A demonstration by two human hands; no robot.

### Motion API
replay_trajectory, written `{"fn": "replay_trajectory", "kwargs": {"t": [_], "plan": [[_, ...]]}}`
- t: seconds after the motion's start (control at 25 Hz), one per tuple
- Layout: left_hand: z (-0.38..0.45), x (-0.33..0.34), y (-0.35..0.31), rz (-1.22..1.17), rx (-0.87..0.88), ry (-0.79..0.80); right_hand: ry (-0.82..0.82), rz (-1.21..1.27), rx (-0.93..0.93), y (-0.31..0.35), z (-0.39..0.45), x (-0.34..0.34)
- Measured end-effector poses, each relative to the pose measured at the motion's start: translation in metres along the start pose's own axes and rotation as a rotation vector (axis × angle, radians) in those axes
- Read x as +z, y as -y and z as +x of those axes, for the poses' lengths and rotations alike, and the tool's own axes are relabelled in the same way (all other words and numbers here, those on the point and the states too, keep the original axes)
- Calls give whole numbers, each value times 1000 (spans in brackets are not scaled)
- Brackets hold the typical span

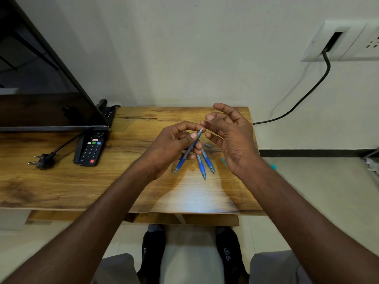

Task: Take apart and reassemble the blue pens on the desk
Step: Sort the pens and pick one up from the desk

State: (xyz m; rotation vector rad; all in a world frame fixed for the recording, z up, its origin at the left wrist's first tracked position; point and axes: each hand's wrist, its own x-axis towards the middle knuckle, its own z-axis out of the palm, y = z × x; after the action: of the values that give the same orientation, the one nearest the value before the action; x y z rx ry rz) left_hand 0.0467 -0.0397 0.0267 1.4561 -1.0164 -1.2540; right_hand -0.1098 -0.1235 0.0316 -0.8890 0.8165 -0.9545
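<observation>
Wooden desk (61, 181) fills mid-frame. Left hand (174, 144) pinches a blue pen (187, 151) at centre, tip toward lower left; right hand (229, 136) hovers spread beside its top. Two more pens (202, 166) lie below, remote (91, 149) at left.

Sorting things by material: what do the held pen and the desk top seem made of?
Held pen: likely plastic, with a see-through smoky barrel and an opaque blue grip, perhaps rubbery. Desk top: wood-look with printed-looking grain and a light sheen, probably laminate; solid wood can't be excluded.
</observation>
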Motion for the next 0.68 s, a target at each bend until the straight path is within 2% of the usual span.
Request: {"fn": "replay_trajectory", "kwargs": {"t": [0.68], "plan": [[1,1,1,-8,-2,-7,-20,11,28,2,-1,2]]}}
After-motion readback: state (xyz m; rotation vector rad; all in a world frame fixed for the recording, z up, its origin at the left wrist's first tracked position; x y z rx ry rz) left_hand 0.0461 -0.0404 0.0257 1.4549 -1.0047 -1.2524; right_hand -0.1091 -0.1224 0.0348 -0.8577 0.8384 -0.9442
